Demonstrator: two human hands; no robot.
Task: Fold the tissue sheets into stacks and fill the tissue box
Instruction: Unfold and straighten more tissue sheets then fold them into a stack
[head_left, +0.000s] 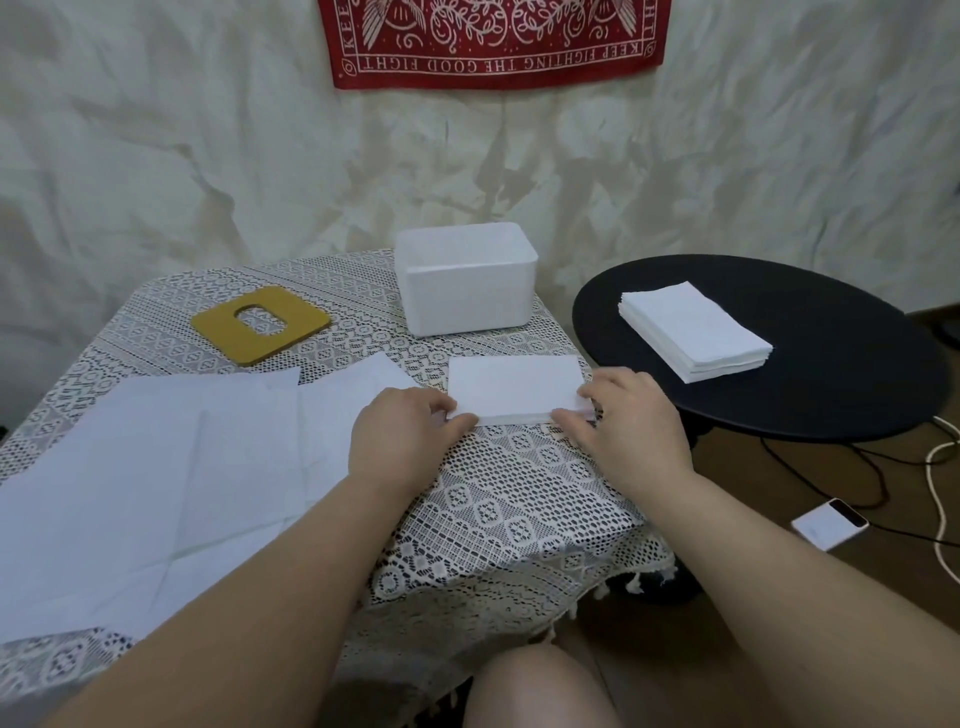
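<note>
From the head view, the person's left hand (402, 431) and right hand (626, 415) pinch the near corners of a folded tissue stack (511, 389), thumbs under its front edge and fingers curled over the top. It lies flat on the lace tablecloth (498, 483), just in front of the open white tissue box (465, 278). To do this step well, both hands should probably lift together and keep the thin layers squared, then lower the stack level into the box so no sheet slips or creases. Unfolded tissue sheets (156, 478) spread soft and faintly creased at the left. The yellow lid (260, 325), flat with an oval slot, sits beyond them. A second neat, thick folded pile (693, 330) rests on the round black side table (831, 364)
</note>
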